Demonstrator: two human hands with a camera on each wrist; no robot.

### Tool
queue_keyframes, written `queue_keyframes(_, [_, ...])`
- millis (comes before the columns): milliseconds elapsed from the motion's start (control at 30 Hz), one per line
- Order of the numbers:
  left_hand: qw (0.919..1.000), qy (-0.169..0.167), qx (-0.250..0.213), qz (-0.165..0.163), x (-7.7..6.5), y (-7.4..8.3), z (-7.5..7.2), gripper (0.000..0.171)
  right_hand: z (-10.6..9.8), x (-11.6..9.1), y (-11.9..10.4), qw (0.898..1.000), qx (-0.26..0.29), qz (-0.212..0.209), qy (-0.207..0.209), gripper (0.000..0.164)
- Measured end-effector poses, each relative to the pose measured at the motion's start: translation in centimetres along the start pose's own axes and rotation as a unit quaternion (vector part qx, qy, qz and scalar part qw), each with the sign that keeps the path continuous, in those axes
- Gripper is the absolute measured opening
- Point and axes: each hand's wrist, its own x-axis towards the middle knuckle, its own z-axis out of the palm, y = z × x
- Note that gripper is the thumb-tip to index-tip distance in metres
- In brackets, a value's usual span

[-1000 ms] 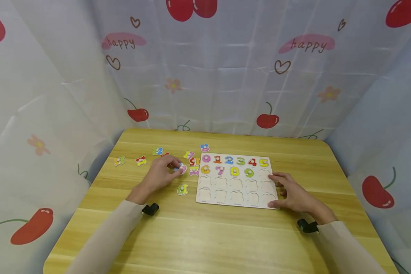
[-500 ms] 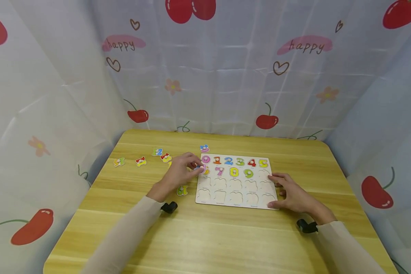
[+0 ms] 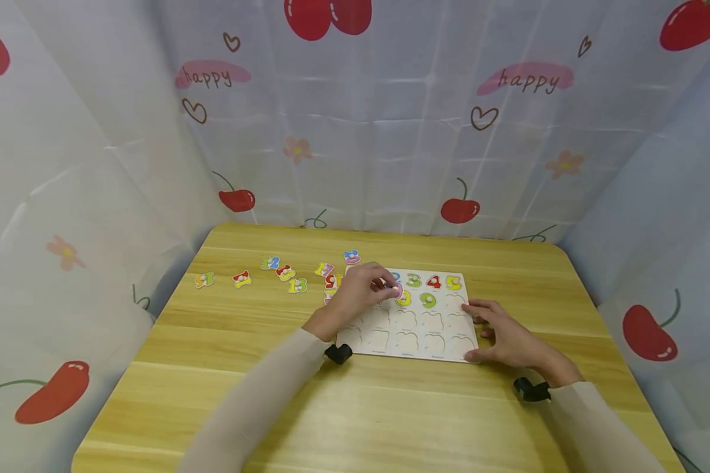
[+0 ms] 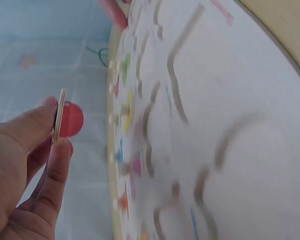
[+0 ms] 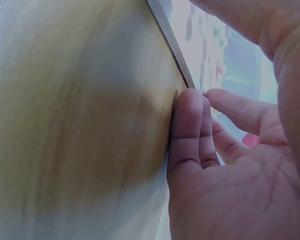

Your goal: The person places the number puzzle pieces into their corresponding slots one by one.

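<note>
Presently, left fingers [image 4: 56, 175] pinch a number piece [image 4: 59, 116] above the board [image 3: 421, 327]; right fingers [image 5: 186, 125], spread, touch its edge.

On my head feed I count two hands: one left hand [image 3: 357, 294] and one right hand [image 3: 501, 334], plus two black wrist cameras [image 3: 531, 389]. I have one bench [image 3: 420, 420], one puzzle board [image 3: 390, 330], nine loose number pieces [image 3: 298, 286], one held piece [image 3: 398, 290] and six visible seated pieces [image 3: 434, 282]; others I can't count behind fingers. The curtain [image 3: 378, 171] shows me four hearts [image 3: 484, 118] and three flowers [image 3: 298, 150].
</note>
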Motion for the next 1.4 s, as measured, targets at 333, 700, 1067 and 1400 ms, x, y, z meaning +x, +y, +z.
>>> queue_keyframes(333, [0.9989, -0.037, 0.018, -0.023, 2.8, 1.8, 5.3, 0.01, 0.1, 0.0, 0.0, 1.0, -0.001, 0.003, 0.003, 0.11])
queue_keyframes(700, [0.9905, -0.071, 0.1, -0.061, 5.8, 3.9, 10.1, 0.01, -0.1, -0.2, 0.0, 1.0, 0.0, 0.005, 0.002, 0.116])
queue_keyframes(1067, [0.9734, -0.063, 0.203, -0.085, 6.5, 4.2, 12.9, 0.014, 0.1, 0.0, -0.2, 1.0, 0.006, 0.0, 0.002, 0.116])
queue_keyframes(1400, [0.9627, -0.065, 0.248, -0.086, 6.9, 4.3, 13.7, 0.016, 0.0, -0.1, -0.4, 1.0, 0.007, 0.009, 0.004, 0.116])
